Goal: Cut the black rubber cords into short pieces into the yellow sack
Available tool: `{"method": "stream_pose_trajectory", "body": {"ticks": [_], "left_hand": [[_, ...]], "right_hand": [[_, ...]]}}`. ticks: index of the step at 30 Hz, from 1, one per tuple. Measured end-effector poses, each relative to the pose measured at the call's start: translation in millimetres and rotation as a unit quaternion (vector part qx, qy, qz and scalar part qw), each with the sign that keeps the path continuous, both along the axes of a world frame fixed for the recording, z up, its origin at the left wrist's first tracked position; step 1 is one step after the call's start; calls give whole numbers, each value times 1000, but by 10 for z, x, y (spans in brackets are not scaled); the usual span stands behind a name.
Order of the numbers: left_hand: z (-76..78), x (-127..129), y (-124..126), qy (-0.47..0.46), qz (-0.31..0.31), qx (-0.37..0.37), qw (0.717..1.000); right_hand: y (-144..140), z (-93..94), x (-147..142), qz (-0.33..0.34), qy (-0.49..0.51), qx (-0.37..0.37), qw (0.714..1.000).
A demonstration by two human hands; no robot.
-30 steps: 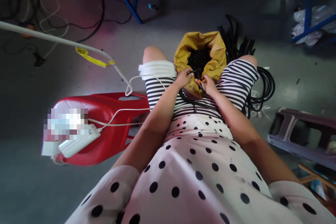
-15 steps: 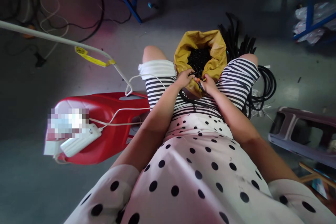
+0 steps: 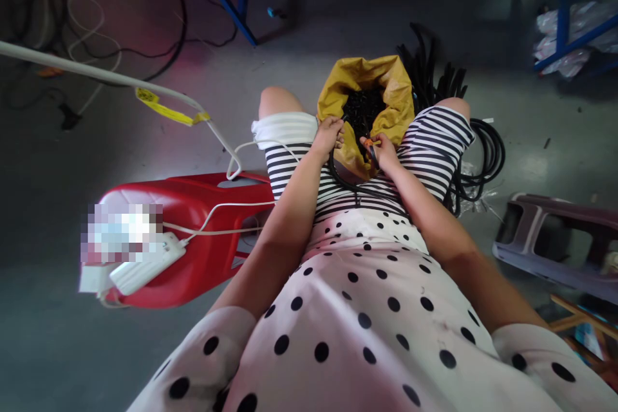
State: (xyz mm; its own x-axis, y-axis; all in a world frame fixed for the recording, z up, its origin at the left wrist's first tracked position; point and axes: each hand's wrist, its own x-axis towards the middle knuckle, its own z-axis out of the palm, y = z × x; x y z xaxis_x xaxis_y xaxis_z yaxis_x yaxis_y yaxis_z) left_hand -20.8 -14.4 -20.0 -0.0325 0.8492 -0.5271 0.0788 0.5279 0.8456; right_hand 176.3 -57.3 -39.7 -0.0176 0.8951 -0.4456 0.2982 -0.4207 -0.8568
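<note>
Two hands at the yellow bag (image 3: 386, 87) between our knees: left hand (image 3: 328, 134) pinches the black tubing (image 3: 345, 180), right hand (image 3: 383, 151) closed around an orange-handled cutter (image 3: 369, 143), so we'd keep cuts right over the opening.

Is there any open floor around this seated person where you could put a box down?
Bare floor lies between the white pole and the red plastic stool, and ahead between the yellow bag and the blue rack legs. It is crowded at the lap, where both hands, left hand and right hand, meet, and right of it by the black tubing coil.
</note>
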Motion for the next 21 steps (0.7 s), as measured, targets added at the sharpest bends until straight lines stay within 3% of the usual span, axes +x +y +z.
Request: {"method": "stream_pose_trajectory", "body": {"ticks": [3,6,10,16,21], "left_hand": [[172,-97,-26,-91,-26,-46,994],[269,-114,-66,-83,-29,-65,994],[290,-50,-99,-56,36,-80,995],[305,-5,-169,6,-33,-31,999],[266,31,-134,2,26,-32,999]], "right_hand": [[-14,75,-4,-29,40,-29,998],[-23,149,-3,-30,65,-34,997],[-30,189,1,-26,70,-41,996],[-42,167,-4,-19,73,-35,997],[-66,166,-11,8,72,-36,997]]}}
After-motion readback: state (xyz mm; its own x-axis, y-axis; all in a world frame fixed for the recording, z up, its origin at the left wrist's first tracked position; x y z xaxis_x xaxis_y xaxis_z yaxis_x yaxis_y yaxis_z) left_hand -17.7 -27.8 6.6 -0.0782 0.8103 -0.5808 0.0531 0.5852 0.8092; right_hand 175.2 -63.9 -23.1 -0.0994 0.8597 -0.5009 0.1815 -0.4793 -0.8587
